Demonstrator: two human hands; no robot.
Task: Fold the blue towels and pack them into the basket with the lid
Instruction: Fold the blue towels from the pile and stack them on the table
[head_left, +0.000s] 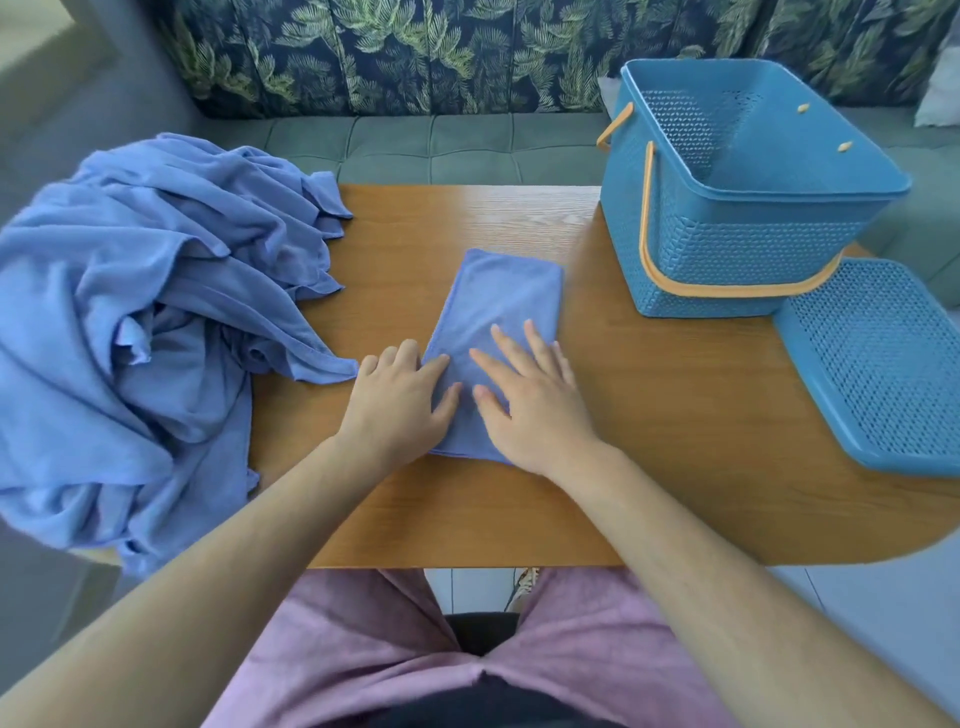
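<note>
A blue towel lies folded into a long narrow strip in the middle of the wooden table. My left hand rests flat on its near left edge, fingers spread. My right hand presses flat on its near right part. A heap of unfolded blue towels covers the table's left end. The blue basket with orange handles stands empty at the back right. Its perforated blue lid lies flat on the table in front of it, to the right.
A green sofa seat with a leaf-patterned back runs behind the table. The table's near edge sits just above my lap in pink trousers. Bare wood shows between the folded towel and the basket.
</note>
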